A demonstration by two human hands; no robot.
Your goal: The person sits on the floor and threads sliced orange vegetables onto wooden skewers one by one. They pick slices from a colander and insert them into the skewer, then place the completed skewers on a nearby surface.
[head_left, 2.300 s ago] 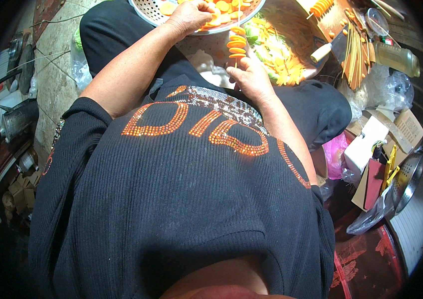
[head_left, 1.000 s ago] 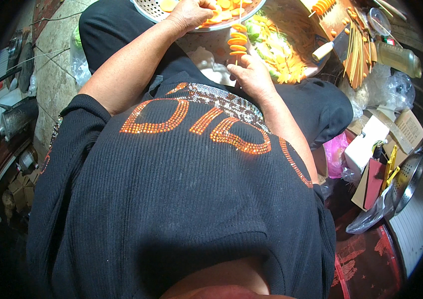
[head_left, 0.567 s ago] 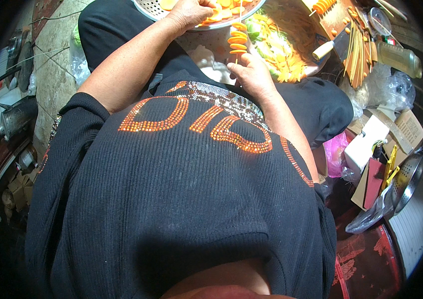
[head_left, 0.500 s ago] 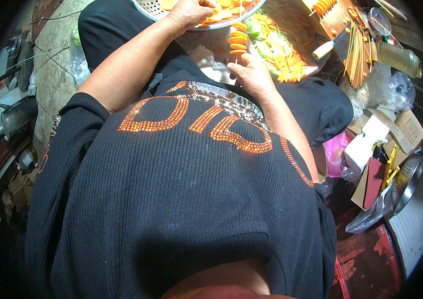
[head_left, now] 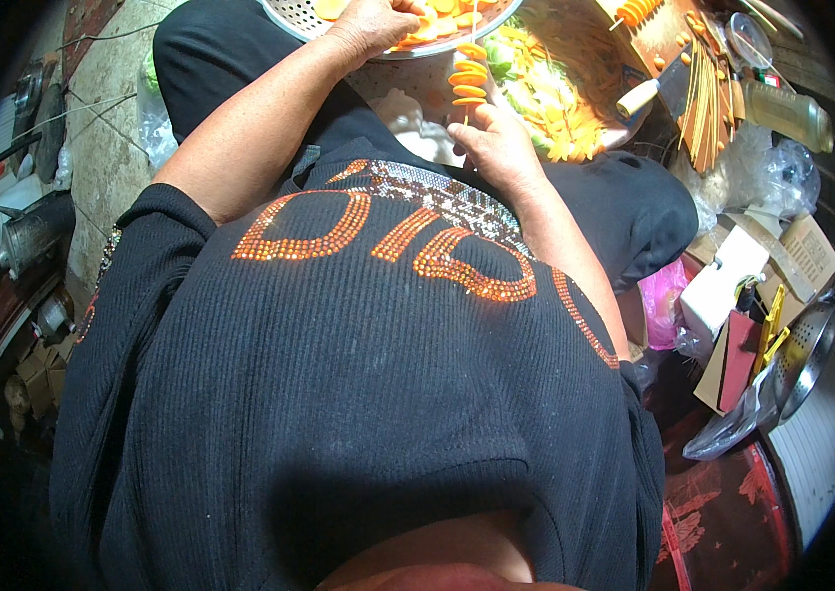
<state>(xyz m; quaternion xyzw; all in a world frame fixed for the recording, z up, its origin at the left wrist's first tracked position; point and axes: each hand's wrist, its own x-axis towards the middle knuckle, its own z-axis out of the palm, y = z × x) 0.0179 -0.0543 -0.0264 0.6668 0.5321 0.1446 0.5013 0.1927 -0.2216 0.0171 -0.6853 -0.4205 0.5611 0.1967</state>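
Note:
At the top, a metal colander (head_left: 285, 14) with round holes holds orange slices (head_left: 444, 27) that look like carrot. My left hand (head_left: 375, 28) is over its near rim, fingers pinched together by the slices; what is between the fingertips, I cannot make out. My right hand (head_left: 502, 150) grips the lower end of a thin wooden skewer (head_left: 466, 116). Several orange slices (head_left: 469, 77) are threaded on it, spaced apart, and the skewer stands nearly upright beside the colander's near edge.
Right of the colander lies a heap of orange and pale green cut vegetables (head_left: 560, 123). Beyond it are a knife with a pale handle (head_left: 638, 98), a bundle of bare skewers (head_left: 703, 118), another loaded skewer (head_left: 637, 12) and a glass jar (head_left: 788, 116). Boxes (head_left: 728, 281) and bags crowd the right.

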